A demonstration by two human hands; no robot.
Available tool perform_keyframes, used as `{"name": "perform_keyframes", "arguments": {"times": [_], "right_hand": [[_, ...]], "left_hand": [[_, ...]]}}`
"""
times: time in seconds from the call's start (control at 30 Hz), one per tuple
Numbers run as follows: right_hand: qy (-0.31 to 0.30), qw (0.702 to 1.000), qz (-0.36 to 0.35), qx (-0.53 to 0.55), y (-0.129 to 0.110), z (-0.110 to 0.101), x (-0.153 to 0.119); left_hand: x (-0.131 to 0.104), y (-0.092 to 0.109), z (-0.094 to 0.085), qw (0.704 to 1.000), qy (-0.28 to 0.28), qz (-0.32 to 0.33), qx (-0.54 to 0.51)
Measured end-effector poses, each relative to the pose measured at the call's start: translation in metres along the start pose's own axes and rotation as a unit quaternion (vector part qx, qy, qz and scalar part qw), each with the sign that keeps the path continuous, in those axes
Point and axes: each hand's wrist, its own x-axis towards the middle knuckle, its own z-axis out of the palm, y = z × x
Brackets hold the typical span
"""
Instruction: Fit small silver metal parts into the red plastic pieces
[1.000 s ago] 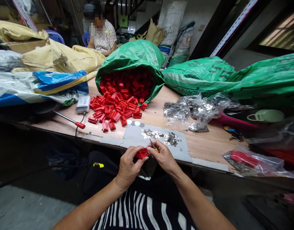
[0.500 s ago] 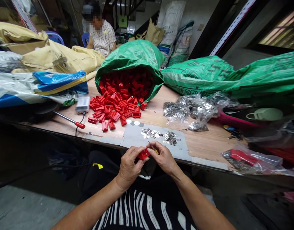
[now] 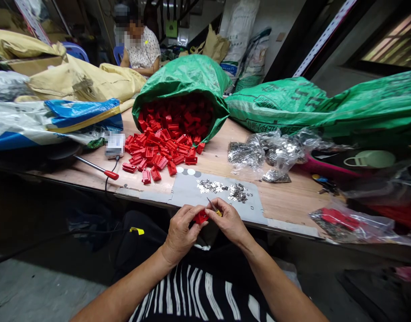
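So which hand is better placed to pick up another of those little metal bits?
Probably the right hand: it is nearer the metal bits on the grey sheet and holds only a thin tool, while the left hand grips the red piece.

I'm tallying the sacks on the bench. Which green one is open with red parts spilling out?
The middle green sack, its mouth facing the person, red parts spilling out. The green sack to its right lies flat, showing none.

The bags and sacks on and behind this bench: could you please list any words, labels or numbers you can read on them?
None can be read.
Green sack: dark print, too blurred.
White sack at the back: blue print, too small.
Blue and white bag: no legible text.
Small white box by the red parts: face blurred.
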Motion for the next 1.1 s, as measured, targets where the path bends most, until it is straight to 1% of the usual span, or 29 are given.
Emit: {"name": "perform_keyframes", "arguments": {"times": [0.13, 0.23, 0.37, 0.47, 0.53, 0.6, 0.67, 0.77, 0.87, 0.9, 0.97, 1.03, 1.1], "right_hand": [[-0.024, 0.995, 0.024, 0.094, 0.005, 0.001, 0.000], [-0.040, 0.988, 0.051, 0.143, 0.005, -0.002, -0.001], [-0.050, 0.985, 0.059, 0.157, 0.002, -0.007, -0.005], [-0.057, 0.986, 0.050, 0.147, 0.000, -0.009, -0.009], [-0.051, 0.992, 0.025, 0.111, -0.002, -0.011, -0.012], [-0.048, 0.998, -0.015, 0.047, -0.005, -0.014, -0.015], [-0.064, 0.997, -0.052, -0.015, -0.009, -0.017, -0.018], [-0.106, 0.988, -0.095, -0.063, -0.015, -0.018, -0.020], [-0.135, 0.976, -0.143, -0.093, -0.017, -0.017, -0.020], [-0.136, 0.973, -0.158, -0.102, -0.017, -0.016, -0.020], [-0.125, 0.967, -0.187, -0.116, -0.015, -0.014, -0.019], [-0.107, 0.964, -0.210, -0.123, -0.011, -0.012, -0.018], [-0.091, 0.962, -0.225, -0.121, -0.008, -0.010, -0.017]], "left_hand": [[0.001, -0.001, -0.001, 0.999, 0.013, -0.031, -0.031], [0.002, 0.000, -0.001, 0.995, 0.017, -0.072, -0.069], [0.003, 0.000, 0.000, 0.979, 0.013, -0.140, -0.151], [0.003, 0.001, 0.000, 0.968, 0.003, -0.170, -0.186], [0.003, 0.003, -0.001, 0.965, -0.004, -0.176, -0.195], [0.003, 0.005, -0.003, 0.962, -0.013, -0.180, -0.203], [0.004, 0.007, -0.004, 0.956, -0.025, -0.187, -0.223], [0.005, 0.009, -0.005, 0.933, -0.040, -0.208, -0.292], [0.006, 0.011, -0.005, 0.905, -0.032, -0.234, -0.354], [0.007, 0.012, -0.005, 0.902, -0.026, -0.238, -0.359], [0.009, 0.013, -0.006, 0.906, -0.017, -0.239, -0.350], [0.011, 0.014, -0.006, 0.910, -0.022, -0.237, -0.341], [0.013, 0.015, -0.007, 0.908, -0.030, -0.240, -0.343]]}}
